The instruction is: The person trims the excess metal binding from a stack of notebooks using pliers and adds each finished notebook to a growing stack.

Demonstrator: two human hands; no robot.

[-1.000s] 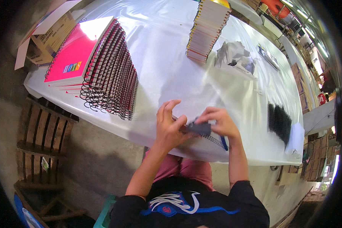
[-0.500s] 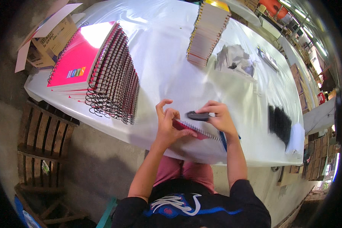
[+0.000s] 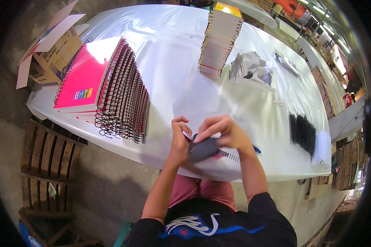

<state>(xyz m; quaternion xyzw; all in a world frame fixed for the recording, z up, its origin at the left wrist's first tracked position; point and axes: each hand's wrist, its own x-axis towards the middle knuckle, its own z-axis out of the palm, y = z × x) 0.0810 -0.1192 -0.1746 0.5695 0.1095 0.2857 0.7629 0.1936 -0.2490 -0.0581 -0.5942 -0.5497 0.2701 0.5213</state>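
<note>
Standing open at the far left, a cardboard box (image 3: 55, 61) is seen at the corner of the table (image 3: 173, 53), and below it on the floor a slatted wooden chair (image 3: 49, 164) is placed. Beside the box, a tall stack of pink-covered spiral notebooks (image 3: 86, 78) is set on the table, with the black wire loops exposed along its sides. Farther right, at the near edge, a small pink spiral-bound book (image 3: 229, 155) is held by the left hand (image 3: 179, 142), whose fingers are closed on its left end; most of the book is covered from view, and its wire coil is seen at the right. Above it, a dark grey object (image 3: 204, 149), blurred and of unclear kind, is gripped by the right hand (image 3: 223, 131), whose fingers are clamped on its upper part. Behind the hands, a tall stack of yellow-topped spiral notebooks (image 3: 219, 41) is stood upright. To its right, crumpled wrapping (image 3: 251, 71) is left on the table. Just beside the right forearm, a blue pen-like item (image 3: 257, 149) is partly hidden. Beyond, a flat packet (image 3: 286, 64) is laid. At the right end, black wire coils (image 3: 303, 131) are bunched next to a white roll (image 3: 322, 148).
</note>
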